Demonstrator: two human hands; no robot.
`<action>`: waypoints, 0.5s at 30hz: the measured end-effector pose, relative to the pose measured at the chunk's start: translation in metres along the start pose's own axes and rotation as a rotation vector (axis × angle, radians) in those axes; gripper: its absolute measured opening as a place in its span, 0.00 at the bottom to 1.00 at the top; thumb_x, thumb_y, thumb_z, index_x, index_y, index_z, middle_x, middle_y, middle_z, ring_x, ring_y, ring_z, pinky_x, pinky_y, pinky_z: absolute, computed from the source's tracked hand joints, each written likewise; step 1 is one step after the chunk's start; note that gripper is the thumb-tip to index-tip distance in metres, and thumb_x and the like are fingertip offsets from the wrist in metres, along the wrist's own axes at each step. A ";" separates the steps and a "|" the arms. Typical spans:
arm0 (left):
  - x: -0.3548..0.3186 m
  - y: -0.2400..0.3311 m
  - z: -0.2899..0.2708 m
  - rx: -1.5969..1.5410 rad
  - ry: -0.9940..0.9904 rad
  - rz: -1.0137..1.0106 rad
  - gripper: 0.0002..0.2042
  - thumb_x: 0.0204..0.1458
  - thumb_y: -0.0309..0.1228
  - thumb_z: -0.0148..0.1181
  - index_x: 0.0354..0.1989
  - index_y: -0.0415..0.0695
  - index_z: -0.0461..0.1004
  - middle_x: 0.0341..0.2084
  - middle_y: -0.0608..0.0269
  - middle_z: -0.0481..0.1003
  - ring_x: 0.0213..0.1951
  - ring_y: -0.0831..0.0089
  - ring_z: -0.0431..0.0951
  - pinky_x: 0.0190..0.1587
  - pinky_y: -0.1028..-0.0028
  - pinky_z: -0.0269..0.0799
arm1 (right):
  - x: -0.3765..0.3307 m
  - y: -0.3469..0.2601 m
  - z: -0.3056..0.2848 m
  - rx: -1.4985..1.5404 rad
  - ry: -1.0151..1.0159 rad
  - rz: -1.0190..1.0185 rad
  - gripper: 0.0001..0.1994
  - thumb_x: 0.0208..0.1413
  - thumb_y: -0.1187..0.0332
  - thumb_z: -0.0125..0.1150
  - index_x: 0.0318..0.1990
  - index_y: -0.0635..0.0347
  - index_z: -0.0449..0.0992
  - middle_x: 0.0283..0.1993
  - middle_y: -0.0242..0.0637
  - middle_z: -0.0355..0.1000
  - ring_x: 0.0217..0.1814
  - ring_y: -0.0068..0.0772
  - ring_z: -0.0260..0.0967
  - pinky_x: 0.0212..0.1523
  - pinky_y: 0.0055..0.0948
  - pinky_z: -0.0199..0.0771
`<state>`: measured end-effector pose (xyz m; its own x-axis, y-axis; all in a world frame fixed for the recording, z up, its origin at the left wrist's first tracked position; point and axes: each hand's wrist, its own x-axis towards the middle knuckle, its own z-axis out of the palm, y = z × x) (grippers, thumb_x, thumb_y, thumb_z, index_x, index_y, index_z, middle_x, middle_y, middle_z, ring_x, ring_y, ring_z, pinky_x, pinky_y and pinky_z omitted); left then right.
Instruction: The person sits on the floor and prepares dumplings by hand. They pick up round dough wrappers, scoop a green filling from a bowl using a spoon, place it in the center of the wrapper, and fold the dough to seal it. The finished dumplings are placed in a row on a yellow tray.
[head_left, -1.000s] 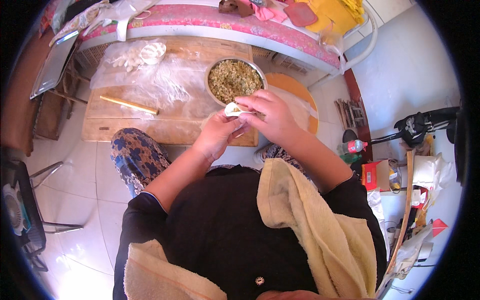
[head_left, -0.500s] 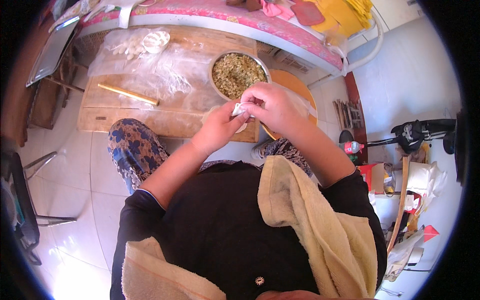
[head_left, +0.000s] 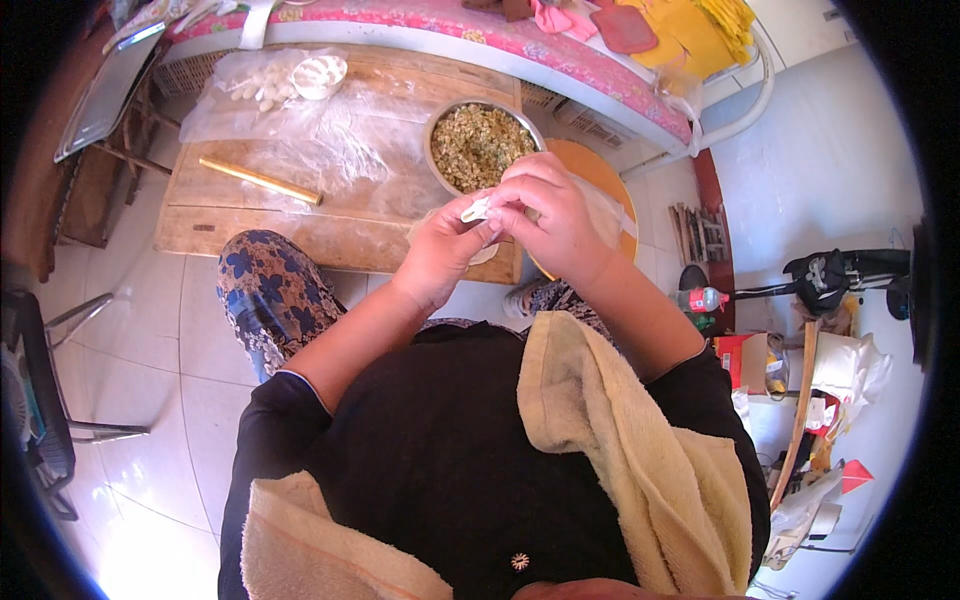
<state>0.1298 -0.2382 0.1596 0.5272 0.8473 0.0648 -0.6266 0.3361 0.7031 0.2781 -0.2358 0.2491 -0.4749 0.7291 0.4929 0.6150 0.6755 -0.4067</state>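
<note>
With my left hand (head_left: 440,255) cradling the dumpling (head_left: 478,208), my right hand (head_left: 550,215) should pinch its edge firmly, sealing evenly above the desk (head_left: 300,225).

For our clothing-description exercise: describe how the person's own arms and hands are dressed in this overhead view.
Both hands, left hand and right hand, are bare: no gloves, and no rings or watch that can be made out. The forearms are uncovered. A black top's sleeves are pushed up near the elbows. A pale yellow towel drapes over the right shoulder.
</note>
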 end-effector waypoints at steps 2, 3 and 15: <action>0.001 -0.001 -0.001 0.048 -0.040 0.030 0.13 0.60 0.30 0.52 0.52 0.41 0.69 0.44 0.61 0.74 0.48 0.74 0.73 0.52 0.71 0.69 | 0.000 0.000 0.002 -0.024 0.035 -0.017 0.06 0.45 0.69 0.65 0.32 0.56 0.79 0.40 0.36 0.74 0.50 0.42 0.69 0.52 0.39 0.66; 0.001 -0.001 -0.002 0.097 -0.055 0.043 0.13 0.60 0.29 0.52 0.52 0.40 0.69 0.44 0.62 0.74 0.48 0.74 0.73 0.52 0.71 0.69 | 0.003 0.001 0.006 -0.025 0.046 -0.018 0.06 0.46 0.69 0.65 0.33 0.56 0.79 0.41 0.35 0.75 0.53 0.41 0.68 0.55 0.40 0.64; 0.000 -0.010 -0.010 0.326 0.011 0.074 0.10 0.60 0.31 0.54 0.46 0.40 0.71 0.36 0.67 0.75 0.41 0.82 0.71 0.46 0.77 0.68 | 0.008 0.001 0.013 -0.073 -0.082 -0.001 0.06 0.50 0.71 0.62 0.35 0.55 0.81 0.41 0.34 0.78 0.60 0.40 0.67 0.64 0.45 0.56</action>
<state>0.1301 -0.2377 0.1450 0.4795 0.8696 0.1176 -0.4455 0.1258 0.8864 0.2673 -0.2278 0.2427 -0.5237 0.7368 0.4276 0.6573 0.6688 -0.3475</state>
